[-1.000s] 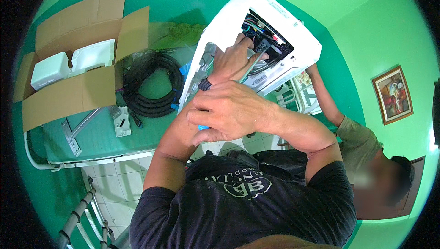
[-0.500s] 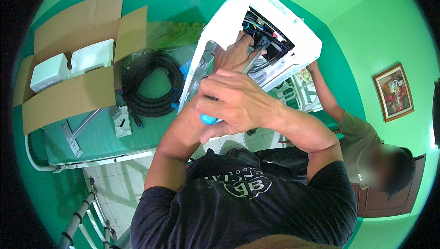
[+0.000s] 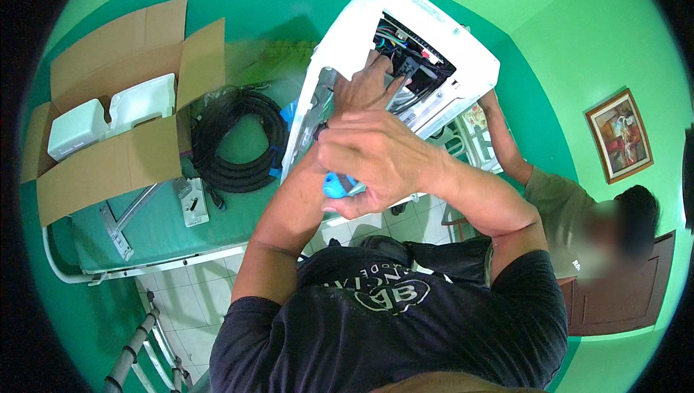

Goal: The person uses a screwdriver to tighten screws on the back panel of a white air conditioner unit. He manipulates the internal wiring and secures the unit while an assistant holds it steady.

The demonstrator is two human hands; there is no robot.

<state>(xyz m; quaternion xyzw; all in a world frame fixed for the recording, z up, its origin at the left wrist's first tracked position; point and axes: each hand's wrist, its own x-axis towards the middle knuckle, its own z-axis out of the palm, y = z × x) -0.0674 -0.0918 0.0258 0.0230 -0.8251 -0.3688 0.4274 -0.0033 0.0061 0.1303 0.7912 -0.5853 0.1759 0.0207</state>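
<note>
The right hand (image 3: 379, 158) arches over the left forearm, fingers curled round a blue-handled screwdriver (image 3: 335, 186). The left hand (image 3: 363, 89) reaches into the boxy white unit (image 3: 466, 75); I can't tell its grip. Leftward, black hose (image 3: 238, 180) coils beside a cardboard carton (image 3: 108, 182).

Pale block lettering (image 3: 370, 276) and an oval emblem (image 3: 394, 296) with joined letters stand on the person's black T-shirt (image 3: 434, 335). Small white letters (image 3: 576, 264) mark the co-worker's olive shirt (image 3: 555, 201). The white air-conditioner unit (image 3: 473, 67) bears a label (image 3: 428, 8), too small to read.
</note>
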